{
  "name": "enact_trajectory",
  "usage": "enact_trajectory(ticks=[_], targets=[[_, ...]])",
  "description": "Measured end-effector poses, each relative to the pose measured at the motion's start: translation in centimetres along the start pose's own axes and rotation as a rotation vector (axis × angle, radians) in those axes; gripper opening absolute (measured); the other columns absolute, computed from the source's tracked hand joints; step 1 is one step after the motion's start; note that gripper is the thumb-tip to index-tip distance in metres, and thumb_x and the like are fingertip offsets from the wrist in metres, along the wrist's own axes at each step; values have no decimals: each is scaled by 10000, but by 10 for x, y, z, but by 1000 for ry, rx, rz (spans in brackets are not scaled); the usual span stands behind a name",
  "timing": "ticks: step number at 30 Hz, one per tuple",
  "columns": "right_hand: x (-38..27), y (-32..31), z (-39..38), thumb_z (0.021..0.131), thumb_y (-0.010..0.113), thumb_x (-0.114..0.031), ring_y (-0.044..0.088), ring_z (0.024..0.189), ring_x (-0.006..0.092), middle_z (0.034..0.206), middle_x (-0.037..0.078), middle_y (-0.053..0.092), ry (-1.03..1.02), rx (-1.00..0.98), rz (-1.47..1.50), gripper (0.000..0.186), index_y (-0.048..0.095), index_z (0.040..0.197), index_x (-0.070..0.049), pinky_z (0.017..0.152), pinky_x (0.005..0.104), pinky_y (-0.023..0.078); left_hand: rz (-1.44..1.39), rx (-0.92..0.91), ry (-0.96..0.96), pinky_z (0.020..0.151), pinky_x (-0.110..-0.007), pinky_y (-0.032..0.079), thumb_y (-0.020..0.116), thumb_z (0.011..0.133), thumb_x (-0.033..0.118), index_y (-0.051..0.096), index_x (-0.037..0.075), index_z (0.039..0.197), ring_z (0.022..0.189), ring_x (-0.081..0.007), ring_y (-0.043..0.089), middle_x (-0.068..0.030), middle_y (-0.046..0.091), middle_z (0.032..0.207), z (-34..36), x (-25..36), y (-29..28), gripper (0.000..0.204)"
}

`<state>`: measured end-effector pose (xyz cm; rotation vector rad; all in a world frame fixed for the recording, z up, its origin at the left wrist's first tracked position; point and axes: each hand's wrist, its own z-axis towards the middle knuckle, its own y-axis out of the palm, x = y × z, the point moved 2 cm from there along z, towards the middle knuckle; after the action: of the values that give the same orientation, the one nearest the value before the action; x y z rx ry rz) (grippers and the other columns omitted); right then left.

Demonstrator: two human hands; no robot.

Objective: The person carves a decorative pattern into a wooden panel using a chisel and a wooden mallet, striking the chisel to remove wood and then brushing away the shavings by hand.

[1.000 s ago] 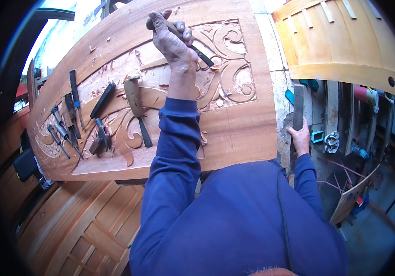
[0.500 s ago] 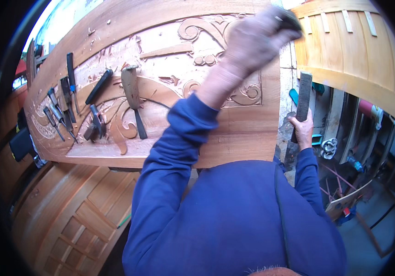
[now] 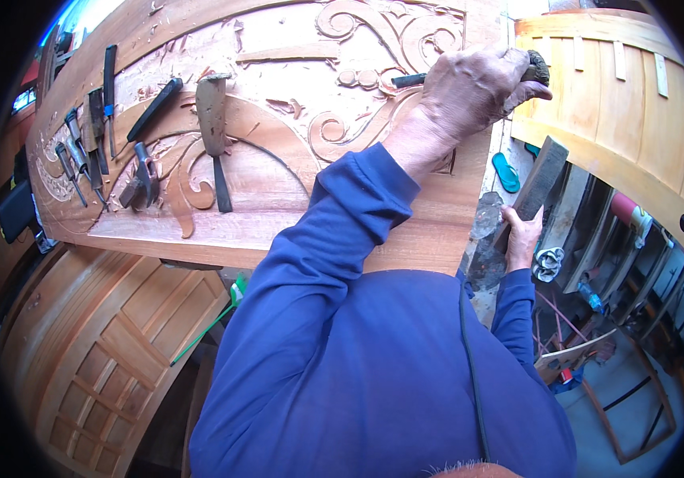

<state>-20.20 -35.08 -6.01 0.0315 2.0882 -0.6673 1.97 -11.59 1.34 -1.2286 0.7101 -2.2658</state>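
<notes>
My left hand (image 3: 473, 89) is closed around a chisel (image 3: 536, 70). Its frayed handle end pokes out beyond my fingers, and its dark blade points left over the carved scrollwork of the wooden panel (image 3: 422, 231). Whether the blade tip touches the wood I cannot tell. Off the panel's right edge, my right hand (image 3: 523, 233) grips a dark rectangular wooden bar (image 3: 543, 177) near its lower end; the bar slants up to the right. A wide-handled chisel (image 3: 211, 119) lies on the carving to the left, near a hammer (image 3: 147, 174).
Several more chisels (image 3: 79, 151) and a black-handled tool (image 3: 155, 109) lie among wood shavings on the panel's left. A pale slatted door (image 3: 597, 95) stands at the right, near a teal sandal (image 3: 506, 172). A panelled door (image 3: 119, 350) lies at lower left.
My left hand, blurred before, has come lower over the carving, and the chisel blade now shows. The bar in my right hand has tipped from near upright to a rightward slant. The view has shifted slightly.
</notes>
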Motion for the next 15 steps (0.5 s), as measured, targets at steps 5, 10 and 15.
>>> enact_trajectory(ticks=[5, 10, 15], targets=[[-19, -3, 20, 800, 784, -18, 633, 755, 123, 883, 24, 639, -90, 10, 16, 418, 565, 1155, -52, 698, 278, 519, -75, -9, 0, 608, -377, 591, 689, 904, 560, 698, 115, 978, 761, -262, 737, -78, 717, 840, 1, -1, -4, 451], [-77, 18, 36, 812, 780, -86, 653, 738, 167, 882, 69, 657, -196, 20, 237, 310, 616, 1066, -17, 698, 312, 531, -103, -16, -11, 615, -379, 590, 728, 888, 508, 710, 142, 1033, 782, -266, 737, -67, 723, 870, -2, -2, -5, 394], [-115, 35, 55, 809, 800, -11, 684, 906, 156, 1019, 66, 676, -274, -97, 216, 638, 500, 1371, -18, 812, 329, 586, -203, 74, 18, 641, -382, 588, 778, 847, 384, 701, 159, 1068, 806, -277, 731, -65, 719, 907, -3, -5, -8, 324]])
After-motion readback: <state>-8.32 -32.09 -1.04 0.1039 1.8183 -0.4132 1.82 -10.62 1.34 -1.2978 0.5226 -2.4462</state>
